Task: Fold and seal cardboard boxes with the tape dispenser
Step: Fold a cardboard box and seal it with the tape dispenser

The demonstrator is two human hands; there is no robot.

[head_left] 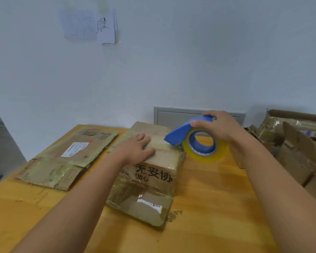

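Step now: taping the top of the cardboard box [150, 170] shut, I think.
Where the box is: in the middle of the yellow worktop [208, 207], flaps folded down.
Which way the box points: its long side runs from near the person away toward the wall, leaning a bit to the right.
Left hand [135, 147]: flat, fingers straight, pressing down on the box top.
Right hand [217, 127]: fingers curled over the blue tape dispenser [190, 132], holding it tight.
Dispenser: its blue nose touches the far right edge of the box top; the yellowish tape roll [204, 148] hangs past the box side.
How to do it well: keep the flaps pressed flat, pull the tape straight over the seam, and rub it down so it sticks.
Also here: a flattened box [67, 156] on the left, more boxes [295, 143] piled on the right.
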